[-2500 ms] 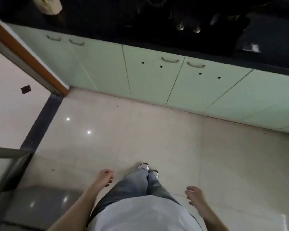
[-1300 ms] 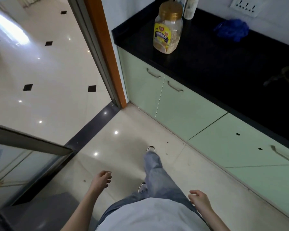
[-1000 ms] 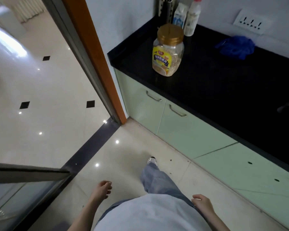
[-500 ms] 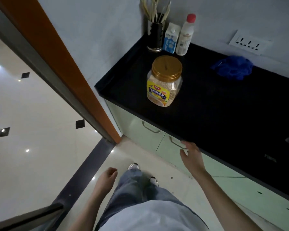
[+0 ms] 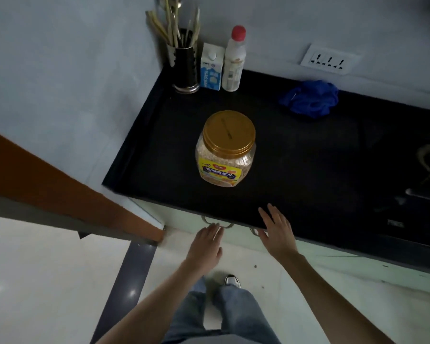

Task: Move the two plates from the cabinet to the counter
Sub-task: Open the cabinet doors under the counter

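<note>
Head view: plates are nowhere to be seen, so I judge them to be behind the shut pale-green doors of the cabinet (image 5: 181,216) under the black worktop (image 5: 308,170). The left hand (image 5: 205,244) reaches forward with its grip loose, fingers straight and close together, their tips at the curved metal handle (image 5: 217,224) of the nearer door; whether they touch it I cannot tell. The right hand (image 5: 278,232) hovers at the worktop's front edge with its grip spread wide and holding nothing, just beside a second handle (image 5: 254,231) that it partly hides. On the worktop stand an oat jar (image 5: 226,150) with a gold lid near the front, a utensil holder (image 5: 185,68), a milk carton (image 5: 211,70) and a white bottle (image 5: 233,60) in the far corner, and a blue cloth (image 5: 310,98) by the wall below a socket (image 5: 329,59). The step in hand looks like opening the cabinet, the very start of the task. Next, the fingers need to hook behind the handles and pull the doors outward, and the person will likely have to step back or crouch to see inside. Bare worktop to the right of the jar would take both plates.
</note>
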